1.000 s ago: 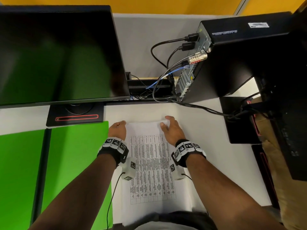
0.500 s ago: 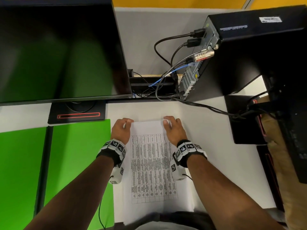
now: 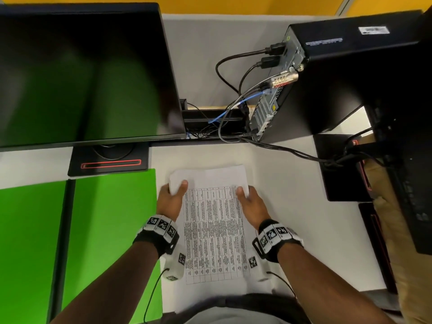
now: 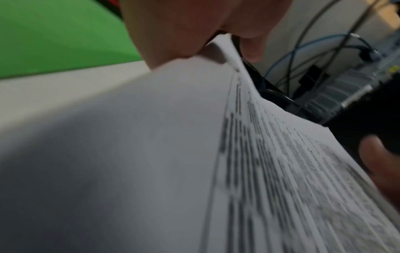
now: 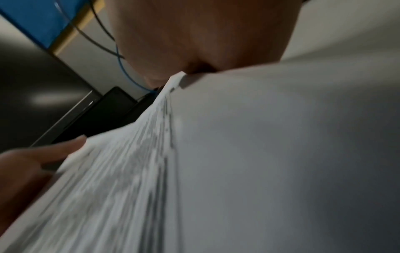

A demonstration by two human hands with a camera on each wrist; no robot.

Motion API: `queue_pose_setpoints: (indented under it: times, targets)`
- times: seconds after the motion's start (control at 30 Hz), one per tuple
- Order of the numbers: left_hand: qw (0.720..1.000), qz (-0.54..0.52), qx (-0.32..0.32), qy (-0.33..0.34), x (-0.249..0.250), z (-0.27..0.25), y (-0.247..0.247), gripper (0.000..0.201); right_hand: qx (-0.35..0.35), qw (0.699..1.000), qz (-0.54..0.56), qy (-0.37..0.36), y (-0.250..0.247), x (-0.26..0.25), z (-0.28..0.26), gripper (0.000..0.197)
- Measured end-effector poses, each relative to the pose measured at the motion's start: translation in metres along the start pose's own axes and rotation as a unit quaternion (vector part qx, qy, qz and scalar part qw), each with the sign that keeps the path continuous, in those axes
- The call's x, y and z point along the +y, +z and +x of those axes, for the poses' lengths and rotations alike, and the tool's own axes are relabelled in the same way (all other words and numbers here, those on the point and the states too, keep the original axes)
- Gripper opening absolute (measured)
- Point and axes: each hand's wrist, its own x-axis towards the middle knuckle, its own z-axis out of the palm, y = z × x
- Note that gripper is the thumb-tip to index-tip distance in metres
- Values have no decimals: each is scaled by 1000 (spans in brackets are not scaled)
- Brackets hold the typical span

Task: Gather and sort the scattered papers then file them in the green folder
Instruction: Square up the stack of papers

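Note:
A stack of white papers (image 3: pixel 211 225) with a printed table on top lies lengthwise on the white desk in front of me. My left hand (image 3: pixel 171 195) pinches its far left corner, thumb on top. My right hand (image 3: pixel 249 197) pinches the far right corner. The far end of the papers (image 4: pixel 270 154) is raised off the desk, shown close up in both wrist views (image 5: pixel 129 171). The open green folder (image 3: pixel 98 230) lies flat to the left of the papers, its right half beside my left forearm.
A black monitor (image 3: pixel 81 71) on its stand (image 3: pixel 108 163) rises behind the folder. A black computer tower (image 3: pixel 339 78) with several cables (image 3: pixel 233 108) stands at the back right. A second black stand (image 3: pixel 339 167) sits right of the papers.
Both hands have gone from lying at the papers' far corners to pinching them with thumbs on top. They have drawn back toward me and lifted the far end.

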Motion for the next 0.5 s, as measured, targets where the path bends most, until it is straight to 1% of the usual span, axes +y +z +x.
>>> queue_pose_setpoints:
  times: [0.07, 0.13, 0.2, 0.27, 0.33, 0.37, 0.43, 0.5]
  targets:
    - [1000, 17, -15, 12, -12, -8, 1, 47, -2, 1000, 31, 0, 2, 6, -11, 60]
    - [1000, -7, -7, 21, -15, -15, 3, 49, 4, 998, 70, -2, 3, 4, -15, 55]
    - [999, -50, 2, 3, -10, -17, 3, 40, -14, 994, 103, -17, -1, -1, -19, 55]
    - [994, -98, -2, -39, -3, -20, -3, 34, -44, 991, 122, -36, -4, -1, -24, 59]
    - [991, -113, -24, -66, 2, -25, -13, 37, -52, 987, 141, -48, -7, 0, -32, 62]
    - [991, -110, -44, -63, 8, -31, -16, 39, -43, 986, 149, -58, -8, -2, -36, 60]
    - [991, -112, -70, -15, 27, -47, -19, 35, -16, 984, 157, -87, -14, -15, -47, 54]
    - [986, -146, -60, 58, 55, -70, -21, 35, 17, 979, 162, -120, -25, -38, -60, 47]
